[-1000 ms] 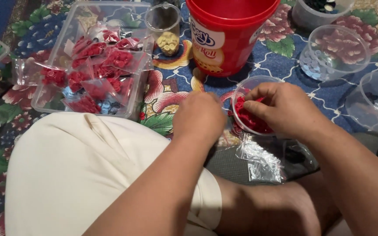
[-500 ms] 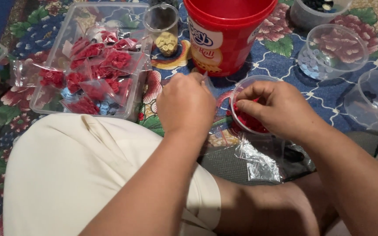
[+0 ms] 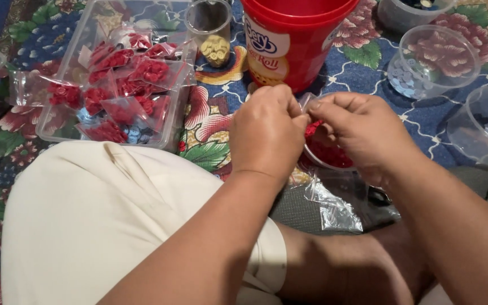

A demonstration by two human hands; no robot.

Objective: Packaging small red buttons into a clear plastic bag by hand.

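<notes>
Both hands meet at frame centre. Left hand [image 3: 266, 133] and right hand [image 3: 362, 133] pinch a small clear plastic bag [image 3: 307, 101] between fingertips, both closed on it. Most of the bag is hidden by fingers, so I can't tell its long axis or where the mouth points; only a clear edge shows near the top of the pinch.

Directly below the hands: round clear tub of red pieces [image 3: 329, 153], partly covered by the right hand. Below that, a stack of empty clear bags [image 3: 334, 206] lying flat by the leg.

Top centre: red cylindrical bucket [image 3: 295, 42], upright, white-and-blue label on its left face. Upper left: rectangular clear box [image 3: 57, 121] full of small bags of red pieces. Beside the bucket, a clear cup of yellow pieces [image 3: 214, 45]. Upper right: round clear containers [image 3: 436, 59] on the floral cloth [image 3: 216, 121].
</notes>
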